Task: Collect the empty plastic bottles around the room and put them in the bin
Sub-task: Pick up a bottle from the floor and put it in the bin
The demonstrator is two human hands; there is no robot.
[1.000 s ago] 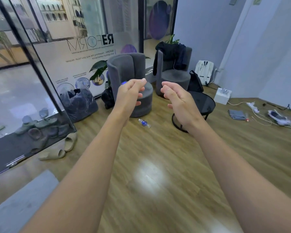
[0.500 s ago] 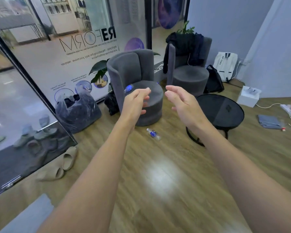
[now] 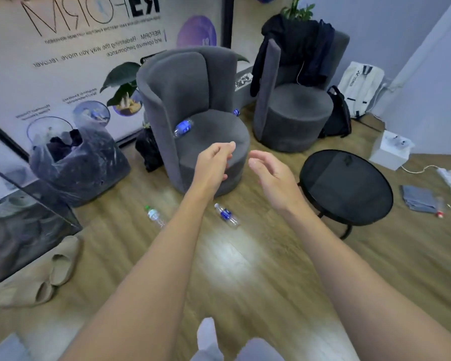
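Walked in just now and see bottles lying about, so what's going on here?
A person is collecting plastic bottles and has both arms stretched toward the grey armchair. The left hand and the right hand hold nothing, fingers relaxed. A blue-labelled bottle lies on the chair's seat. A second blue-labelled bottle lies on the floor in front of the chair, and a green-capped bottle lies on the floor to its left. None is picked up yet.

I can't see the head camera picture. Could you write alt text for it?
A person's two bare arms reach forward, left hand and right hand empty, toward a grey armchair with a blue-labelled bottle on its seat. Two more lie on the wooden floor: a second blue-labelled bottle and a green-capped bottle.
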